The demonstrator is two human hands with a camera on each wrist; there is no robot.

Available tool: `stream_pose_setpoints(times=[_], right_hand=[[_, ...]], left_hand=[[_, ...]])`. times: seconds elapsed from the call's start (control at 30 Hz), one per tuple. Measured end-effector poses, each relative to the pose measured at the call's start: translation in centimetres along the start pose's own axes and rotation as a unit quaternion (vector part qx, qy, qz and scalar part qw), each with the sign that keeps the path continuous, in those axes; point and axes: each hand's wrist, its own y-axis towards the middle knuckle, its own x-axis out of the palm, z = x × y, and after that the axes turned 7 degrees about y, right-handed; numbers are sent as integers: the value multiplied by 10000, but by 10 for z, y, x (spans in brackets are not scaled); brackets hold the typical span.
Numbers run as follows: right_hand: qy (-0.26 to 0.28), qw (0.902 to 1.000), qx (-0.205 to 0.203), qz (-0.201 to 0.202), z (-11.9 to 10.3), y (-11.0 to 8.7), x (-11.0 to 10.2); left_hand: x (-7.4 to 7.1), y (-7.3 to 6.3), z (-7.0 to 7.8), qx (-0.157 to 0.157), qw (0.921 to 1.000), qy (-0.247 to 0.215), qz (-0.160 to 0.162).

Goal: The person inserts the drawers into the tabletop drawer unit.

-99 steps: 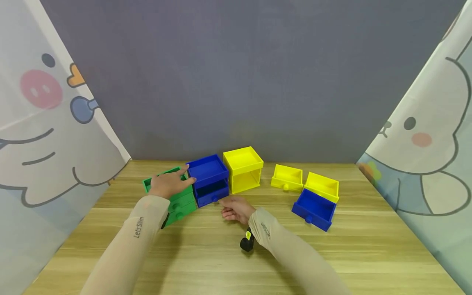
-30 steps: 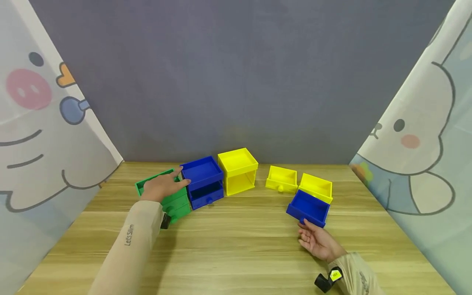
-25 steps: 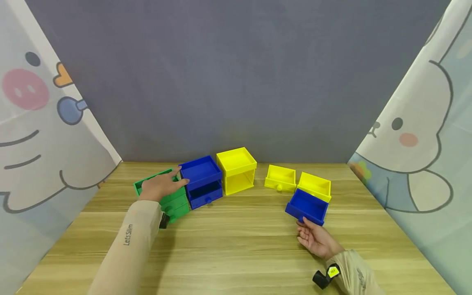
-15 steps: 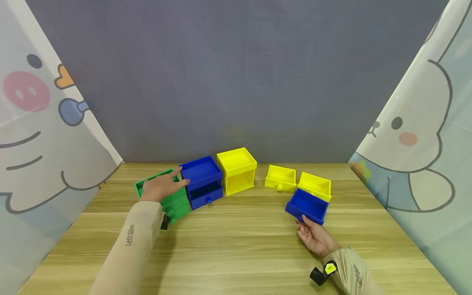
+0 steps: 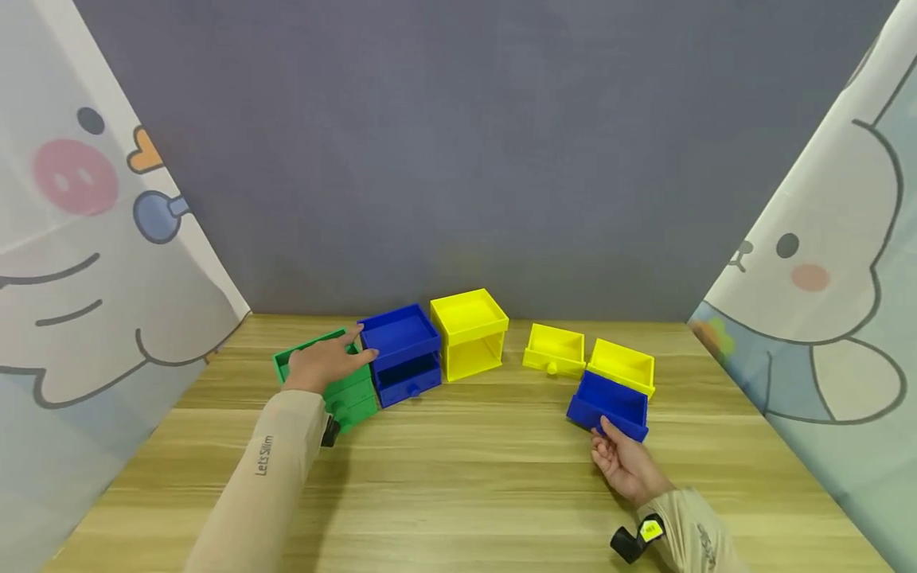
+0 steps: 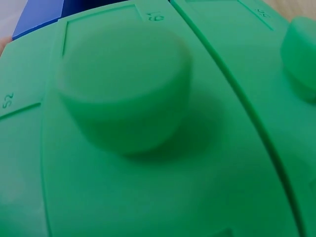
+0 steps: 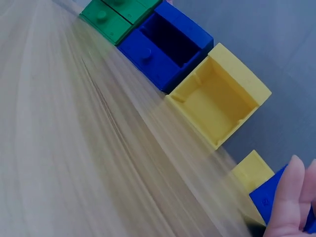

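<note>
On the right in the head view, my right hand (image 5: 629, 469) pinches a blue drawer (image 5: 610, 404) at its front, thumb over the front edge. Its knob is mostly hidden by the fingers. My left hand (image 5: 325, 364) lies over the green drawer cabinet (image 5: 356, 390), thumb and index finger spread and touching the left side of the blue cabinet (image 5: 401, 334). That cabinet has a hollow upper slot above a closed lower drawer (image 5: 410, 387) with a round knob. In the left wrist view, a green knob (image 6: 128, 89) fills the middle; the left fingers are mostly out of sight.
A yellow cabinet (image 5: 469, 318) with an open-fronted hollow stands right of the blue one. Two yellow drawers, one (image 5: 555, 348) farther left and another (image 5: 622, 366) just behind the blue drawer, lie on the wooden table (image 5: 458, 485). A grey backdrop (image 5: 458, 159) rises behind.
My right hand has moved right from the blue cabinet's lower drawer to the loose blue drawer and gripped its front, which now looks slightly raised. The left hand has stayed put.
</note>
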Motion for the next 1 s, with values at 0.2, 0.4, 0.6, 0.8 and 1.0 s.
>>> stream_pose_setpoints(times=[0.2, 0.4, 0.6, 0.8, 1.0], right_hand=[[-430, 9985, -174, 289, 0, -2, 7], [-611, 9977, -297, 6, 6, -5, 5], [-719, 9962, 6, -486, 11, -7, 9], [-1138, 9890, -176, -929, 19, -8, 21], [-1654, 9796, -265, -1110, 31, -7, 35]], left_hand=[[3, 0, -3, -85, 10000, -2, 15], [0, 0, 5, -41, 9999, 79, 118], [3, -5, 3, -134, 9997, 143, 173], [2, -4, 3, -80, 9995, 181, 262], [3, -4, 4, -30, 9997, 124, 195]])
